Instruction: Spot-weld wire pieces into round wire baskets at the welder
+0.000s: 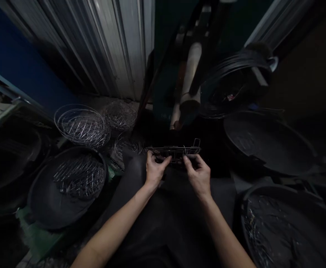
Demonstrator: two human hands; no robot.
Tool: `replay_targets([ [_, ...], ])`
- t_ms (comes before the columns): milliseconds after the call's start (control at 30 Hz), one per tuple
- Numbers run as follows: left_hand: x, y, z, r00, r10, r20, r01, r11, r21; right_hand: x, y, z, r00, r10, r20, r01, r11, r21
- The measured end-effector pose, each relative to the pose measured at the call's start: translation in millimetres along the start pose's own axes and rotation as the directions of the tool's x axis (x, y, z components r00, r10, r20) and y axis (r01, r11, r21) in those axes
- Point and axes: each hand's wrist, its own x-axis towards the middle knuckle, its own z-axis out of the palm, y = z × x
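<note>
The left hand (155,171), as I watch it from far, has thumb and fingers clamped on the left part of a wire frame (176,149); the right hand (200,173) pinches it closer to its right end. I see this frame beyond the dark cloth (176,216). Wire grids (81,176) lie toward the far right edge of the black basin (44,199).

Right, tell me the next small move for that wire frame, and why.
Probably ease the wire frame forward: the left hand and right hand both hold it, and the pale metal rod shows just above it in view.
</note>
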Motion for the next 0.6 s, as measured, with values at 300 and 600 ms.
replay_targets([
  [300,36,-10,0.7,1.0,0.013,0.005,-0.013,0.993,-0.116,27,11,21,0.991,-0.131,0.026,0.133,0.99,-0.057],
  [600,45,-9,1.3,1.0,-0.015,0.003,0.016,0.982,-0.191,32,14,22,0.994,-0.07,0.084,0.066,0.997,0.042],
])
